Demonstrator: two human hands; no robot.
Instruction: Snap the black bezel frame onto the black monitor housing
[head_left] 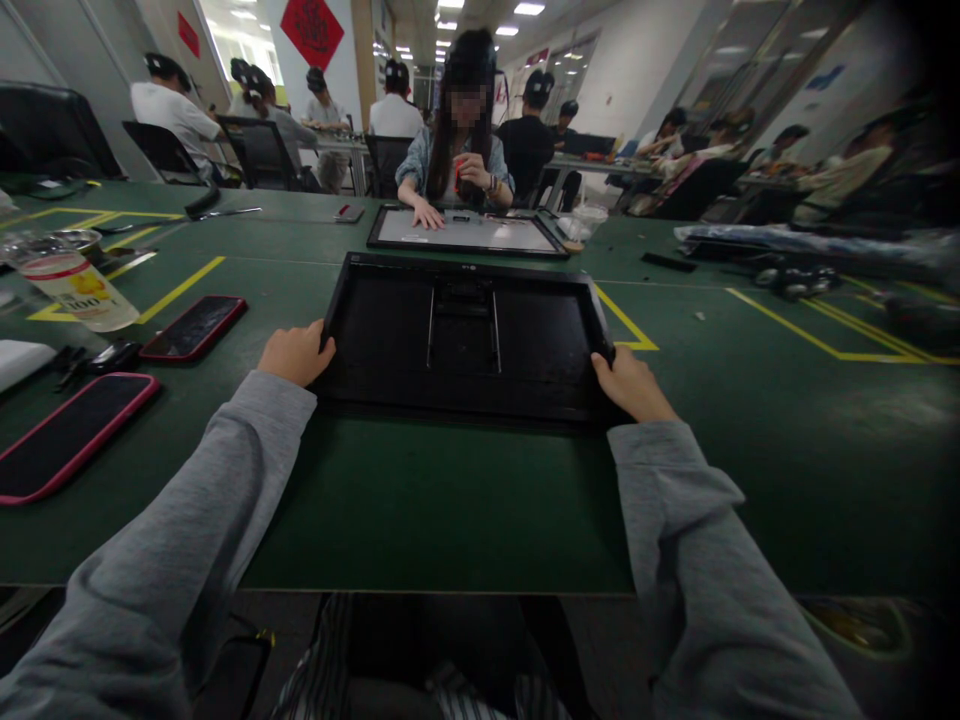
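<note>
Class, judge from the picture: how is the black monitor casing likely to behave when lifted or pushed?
The black monitor casing is probably stiff: its rim shows no sag between the left hand and right hand. Broad and shallow, it seems unlikely to roll. The central bracket may add weight there.

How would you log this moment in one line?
left hand: grips black panel, left side | right hand: grips right side | co-worker's hand: on grey panel

"100" on bottle label (84,287); unclear character on red sign (312,30)
</note>
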